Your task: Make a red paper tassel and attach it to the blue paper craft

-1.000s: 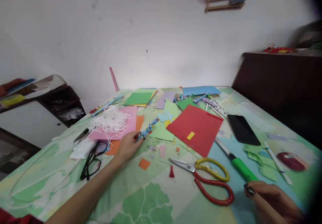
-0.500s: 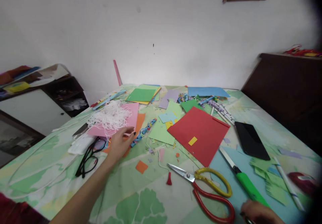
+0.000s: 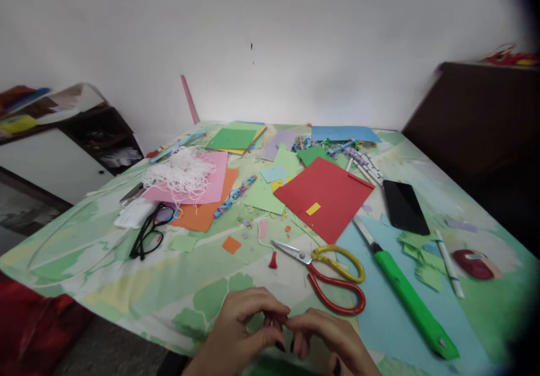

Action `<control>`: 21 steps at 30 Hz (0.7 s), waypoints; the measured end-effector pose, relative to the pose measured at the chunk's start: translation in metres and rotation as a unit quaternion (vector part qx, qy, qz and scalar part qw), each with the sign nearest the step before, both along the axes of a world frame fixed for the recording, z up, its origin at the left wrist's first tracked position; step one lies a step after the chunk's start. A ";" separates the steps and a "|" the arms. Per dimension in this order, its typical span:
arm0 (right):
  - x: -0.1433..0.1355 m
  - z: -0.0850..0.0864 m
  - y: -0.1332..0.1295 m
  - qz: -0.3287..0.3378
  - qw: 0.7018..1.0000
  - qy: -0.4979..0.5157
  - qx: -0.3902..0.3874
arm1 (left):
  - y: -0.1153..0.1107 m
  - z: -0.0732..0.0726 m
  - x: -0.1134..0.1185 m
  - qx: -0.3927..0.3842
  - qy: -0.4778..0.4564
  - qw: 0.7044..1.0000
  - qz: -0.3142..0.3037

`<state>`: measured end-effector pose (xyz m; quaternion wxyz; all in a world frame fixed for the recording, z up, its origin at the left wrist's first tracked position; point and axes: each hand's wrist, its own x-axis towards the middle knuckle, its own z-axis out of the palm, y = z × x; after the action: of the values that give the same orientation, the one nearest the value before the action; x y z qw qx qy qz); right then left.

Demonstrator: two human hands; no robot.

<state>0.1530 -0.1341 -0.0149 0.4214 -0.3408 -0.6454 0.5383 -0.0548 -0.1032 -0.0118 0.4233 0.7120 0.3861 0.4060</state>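
My left hand [image 3: 248, 322] and my right hand [image 3: 323, 334] meet at the front edge, fingertips bent and pressed close together. Whatever lies between the fingers is too small or hidden to make out. Just beyond them lie scissors [image 3: 304, 256] with one yellow and one red handle, blades partly apart. A small red tassel [image 3: 273, 260] and a white string [image 3: 260, 235] rest left of the scissors' tips. To the right is a green-handled cutter knife [image 3: 411, 297] on light blue paper [image 3: 382, 331]. A blue patterned stick [image 3: 234, 197] lies farther back.
White tangled yarn [image 3: 181, 173] sits on pink paper [image 3: 217, 176]. Black glasses [image 3: 147, 235] lie at left. Red paper [image 3: 324, 196], a black phone [image 3: 405, 207], a dark red computer mouse [image 3: 472, 263] and paper scraps [image 3: 428, 258] spread over the right. Coloured sheets [image 3: 232, 138] are stacked behind.
My left hand has drawn back from beside the blue patterned stick to the front edge. My right hand has moved left from near the cutter knife, and the two hands now meet.
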 end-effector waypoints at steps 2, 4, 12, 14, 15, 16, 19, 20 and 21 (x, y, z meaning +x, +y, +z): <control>-0.002 -0.003 -0.004 0.014 0.999 0.013 -0.026 | -0.001 -0.001 -0.004 -0.036 0.003 0.999 -0.016; -0.005 -0.006 -0.007 0.034 0.997 0.046 -0.044 | -0.004 -0.003 -0.002 -0.071 -0.004 0.997 -0.007; -0.016 -0.009 -0.010 0.065 0.980 0.116 -0.150 | -0.013 -0.009 0.005 -0.135 -0.035 0.989 0.047; -0.018 -0.009 -0.010 0.070 0.977 0.124 -0.158 | -0.011 -0.009 0.001 -0.119 -0.018 0.992 0.034; -0.018 -0.010 -0.010 0.071 0.977 0.123 -0.159 | -0.010 -0.009 -0.001 -0.105 -0.007 0.994 0.033; -0.019 -0.011 -0.009 0.072 0.977 0.123 -0.157 | -0.009 -0.010 -0.003 -0.085 0.006 0.996 0.036; -0.023 -0.013 -0.008 0.085 0.974 0.139 -0.157 | -0.005 -0.012 -0.005 0.018 0.057 0.996 0.062; -0.024 -0.014 -0.008 0.089 0.972 0.149 -0.158 | -0.004 -0.012 -0.005 0.056 0.075 0.993 0.072; -0.025 -0.014 -0.008 0.090 0.970 0.157 -0.160 | -0.003 -0.012 -0.005 0.090 0.091 0.989 0.079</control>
<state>0.1284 -0.1416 -0.0290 0.4066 -0.2556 -0.5047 0.7174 -0.0599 -0.1063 -0.0235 0.2872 0.7483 0.4398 0.4052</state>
